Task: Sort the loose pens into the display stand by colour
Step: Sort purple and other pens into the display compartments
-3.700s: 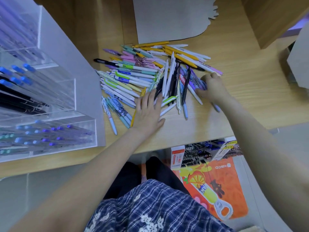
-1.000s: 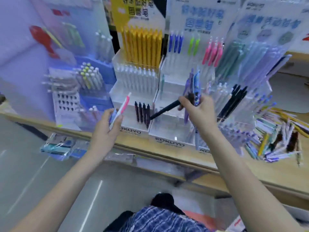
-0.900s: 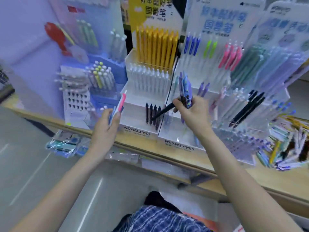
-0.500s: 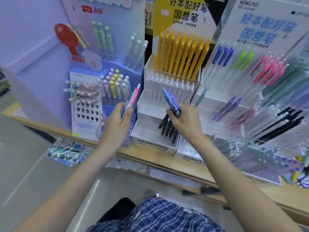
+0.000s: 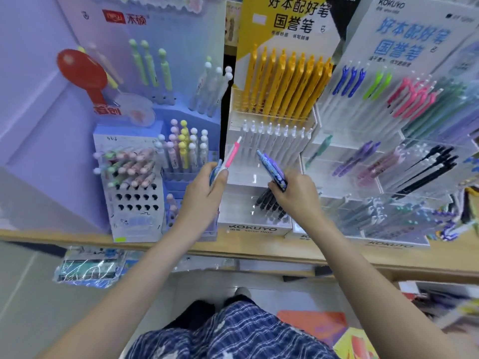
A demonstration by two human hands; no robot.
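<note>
We observed a wooden counter (image 5: pixel 259 251) carrying the display stand (image 5: pixel 261 229), a white tiered unit marked KOKUYO along its front edge. Its top tier held a row of yellow pens (image 5: pixel 285 84), the tier beneath a row of white pens (image 5: pixel 274 141), and the lowest tier a small group of black pens (image 5: pixel 269 203). Just left of it stood a blue perforated rack (image 5: pixel 134 187) of pastel pens.

We found our right hand (image 5: pixel 295 195) low in front of the stand, directly above the black pens, fingers clamped on a bundle of blue-purple pens (image 5: pixel 270 168) pointing up and left. Our left hand (image 5: pixel 204 195) was raised beside the stand's left edge, fingers clamped on a pink-and-white pen (image 5: pixel 232 154) together with at least one blue pen, tips upward. The two bundles were near each other but apart.
</note>
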